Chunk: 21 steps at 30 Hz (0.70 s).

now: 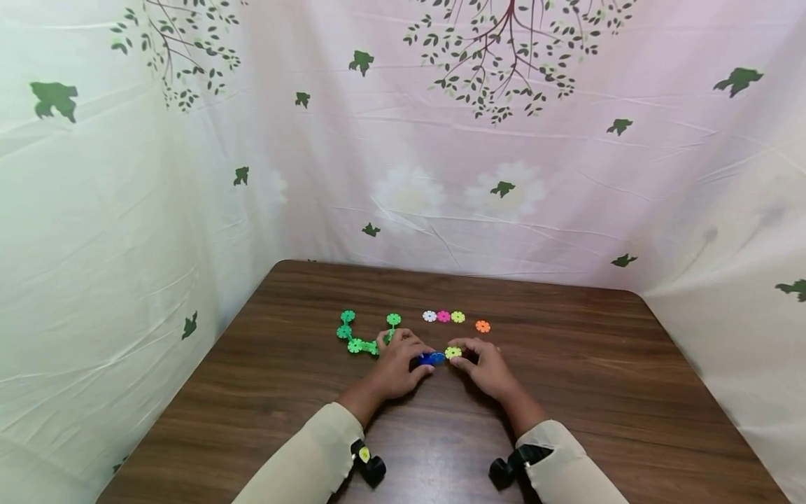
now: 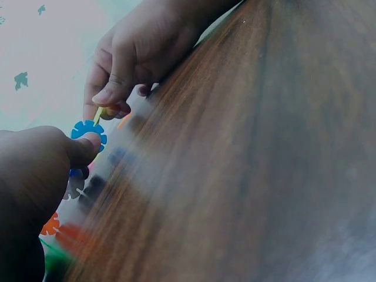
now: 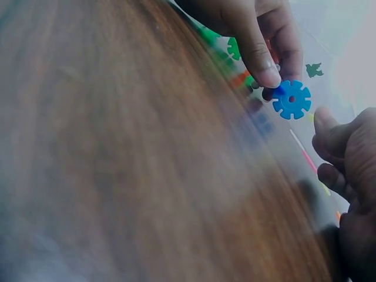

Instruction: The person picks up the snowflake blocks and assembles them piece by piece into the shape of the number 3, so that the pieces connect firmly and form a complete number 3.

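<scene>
Flower-shaped slotted discs on a dark wood-grain table [image 1: 252,420], head view. Left hand [image 1: 398,362], centre of the frame: thumb and fingers bent in a pinch, gripping a blue disc [image 3: 296,108]. Right hand [image 1: 485,365], just right of centre: thumb and fingertips close together, pinching a yellow disc [image 1: 453,353] whose edge meets the blue disc's rim in the left wrist view; whether the slots are joined cannot be told. Green discs [image 1: 355,346], several, linked in a U-shaped chain left of centre, partly hidden by the left hand. Orange disc [image 2: 50,224] and grey disc [image 2: 73,188], lower left of the left wrist view. Upper row in the head view, right of centre: white disc [image 1: 429,316], pink disc [image 1: 443,316], second yellow disc [image 1: 458,317]; second orange disc [image 1: 482,326] apart to their right. Backdrop [image 1: 409,126]: pale cloth, printed branches and green birds, filling the upper frame.
</scene>
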Each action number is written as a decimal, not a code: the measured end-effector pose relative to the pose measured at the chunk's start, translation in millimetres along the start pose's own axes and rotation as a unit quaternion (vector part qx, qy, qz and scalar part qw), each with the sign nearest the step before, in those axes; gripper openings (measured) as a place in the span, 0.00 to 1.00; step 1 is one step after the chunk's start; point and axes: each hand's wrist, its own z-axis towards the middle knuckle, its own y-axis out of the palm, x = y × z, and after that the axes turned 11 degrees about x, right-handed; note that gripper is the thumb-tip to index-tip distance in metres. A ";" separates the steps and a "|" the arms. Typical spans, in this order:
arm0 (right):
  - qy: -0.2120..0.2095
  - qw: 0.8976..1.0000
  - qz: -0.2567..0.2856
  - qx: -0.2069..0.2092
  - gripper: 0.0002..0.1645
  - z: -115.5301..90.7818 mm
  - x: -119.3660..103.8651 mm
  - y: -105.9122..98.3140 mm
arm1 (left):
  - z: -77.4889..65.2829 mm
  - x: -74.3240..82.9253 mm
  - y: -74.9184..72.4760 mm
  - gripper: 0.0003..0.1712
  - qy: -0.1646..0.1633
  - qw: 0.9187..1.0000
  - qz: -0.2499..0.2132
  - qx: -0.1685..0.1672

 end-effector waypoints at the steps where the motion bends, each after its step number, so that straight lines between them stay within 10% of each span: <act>1: -0.002 1.000 0.000 -0.004 0.16 -0.2 0.0 -0.2 | -0.2 0.1 0.0 0.16 0.000 1.000 -0.001 0.000; 21: -0.052 0.996 -0.053 -0.043 0.24 -1.8 -2.6 -0.1 | 1.3 -1.1 0.3 0.17 0.001 1.000 -0.008 -0.010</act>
